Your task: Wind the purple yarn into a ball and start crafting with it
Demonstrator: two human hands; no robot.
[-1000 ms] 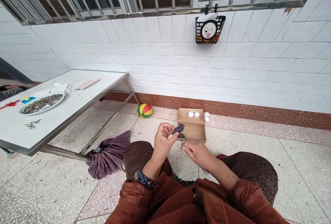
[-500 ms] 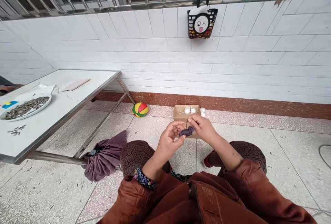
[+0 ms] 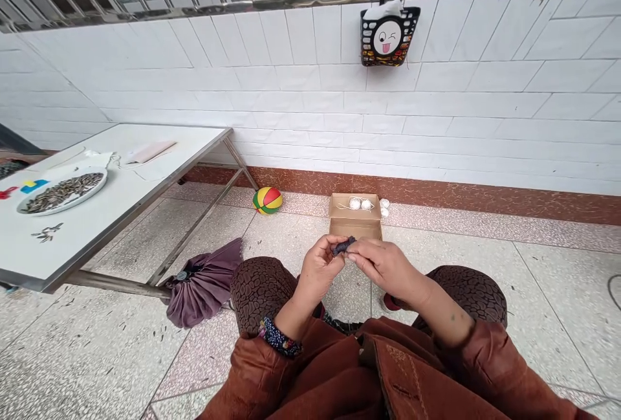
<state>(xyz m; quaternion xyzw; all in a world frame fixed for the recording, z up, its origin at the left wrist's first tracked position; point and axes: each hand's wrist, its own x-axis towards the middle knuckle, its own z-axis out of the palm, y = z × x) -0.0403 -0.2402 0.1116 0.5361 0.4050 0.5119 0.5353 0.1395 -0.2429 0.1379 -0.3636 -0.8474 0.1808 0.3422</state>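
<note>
A small wound bundle of dark purple yarn sits between my two hands, above the floor and in front of my knees. My left hand pinches its left side between thumb and fingers. My right hand is closed at the bundle's right end, with thumb and forefinger pressed together on the yarn there. A loose strand cannot be made out, and my fingers cover part of the bundle. Just beyond my hands lies an open cardboard box with white yarn balls in it.
More white balls lie beside the box. A striped ball and a folded purple umbrella are on the floor near a white table. A plate of seeds stands on it. A black basket hangs on the wall.
My right hand has come down from above the bundle, where it pinched a strand, to its right end. The bundle has turned in my left hand. The view has shifted slightly.
</note>
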